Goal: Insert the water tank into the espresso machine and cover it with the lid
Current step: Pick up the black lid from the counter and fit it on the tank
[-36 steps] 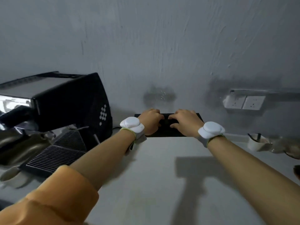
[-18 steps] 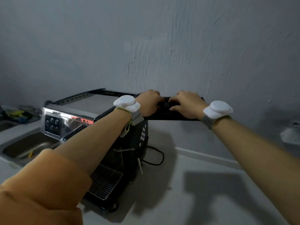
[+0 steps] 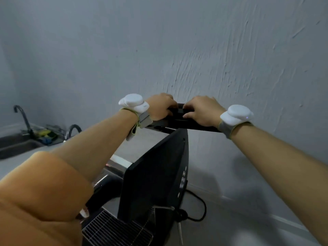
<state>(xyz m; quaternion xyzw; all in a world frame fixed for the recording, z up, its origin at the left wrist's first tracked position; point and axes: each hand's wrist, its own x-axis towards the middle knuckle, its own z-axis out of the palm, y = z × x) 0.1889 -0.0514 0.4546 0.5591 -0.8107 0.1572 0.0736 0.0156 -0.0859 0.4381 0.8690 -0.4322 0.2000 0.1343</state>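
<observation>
Both hands hold a flat black lid (image 3: 186,124) level over the back right corner of the espresso machine (image 3: 156,174). My left hand (image 3: 160,106) grips the lid's left part and my right hand (image 3: 202,110) its right part, fingers curled over the far edge. The machine is black with a steel top and a drip grille (image 3: 115,231) at the front. The lid's right end sticks out past the machine's side. Any water tank is hidden under the lid and my arms.
A grey wall stands right behind the machine. A black power cable (image 3: 200,210) loops on the counter to the machine's right. At far left lies a sink (image 3: 16,146) with two taps and a rack of sponges (image 3: 44,134).
The lid has gone up from the counter by the wall and leftward to above the machine's rear. My view swung left, bringing the sink into sight.
</observation>
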